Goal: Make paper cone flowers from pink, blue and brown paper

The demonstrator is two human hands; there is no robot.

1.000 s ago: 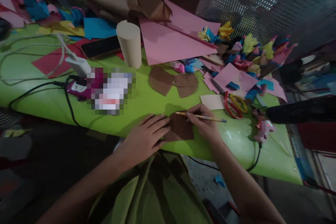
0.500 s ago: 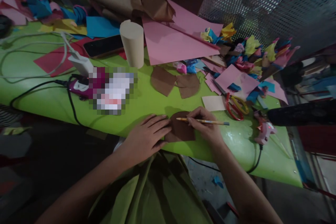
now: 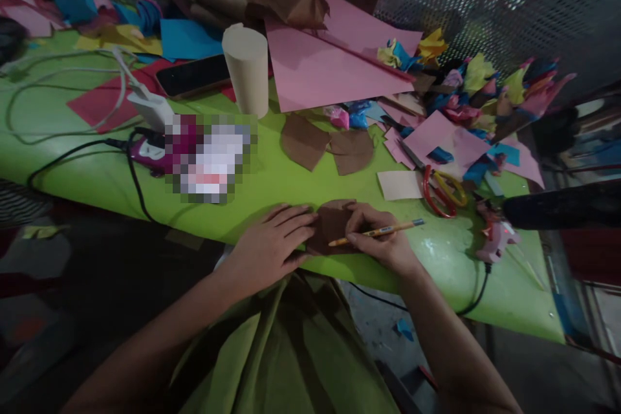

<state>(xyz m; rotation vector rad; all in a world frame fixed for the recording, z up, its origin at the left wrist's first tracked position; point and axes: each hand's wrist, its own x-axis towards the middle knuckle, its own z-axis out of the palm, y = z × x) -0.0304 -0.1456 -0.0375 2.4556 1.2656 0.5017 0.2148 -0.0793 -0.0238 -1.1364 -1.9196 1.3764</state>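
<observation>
A brown paper piece with a rounded top lies at the table's front edge. My left hand rests flat on its left side, fingers stretched out together. In my right hand a yellow pencil is pinched, its tip pointing left over the lower middle of the paper. Whether the tip touches the paper I cannot tell. Beyond my hands lie two more cut brown paper pieces. Scissors with red and yellow handles are to the right, by a small pale paper piece.
The green table holds a beige paper cylinder, a dark phone, and a purple power strip with cables. A pink glue gun stands at the right. Pink sheets and coloured scraps lie at the back.
The pencil tip has moved down from the upper part of the brown paper to lower on it, and the pencil is more slanted. My left hand stays on the paper.
</observation>
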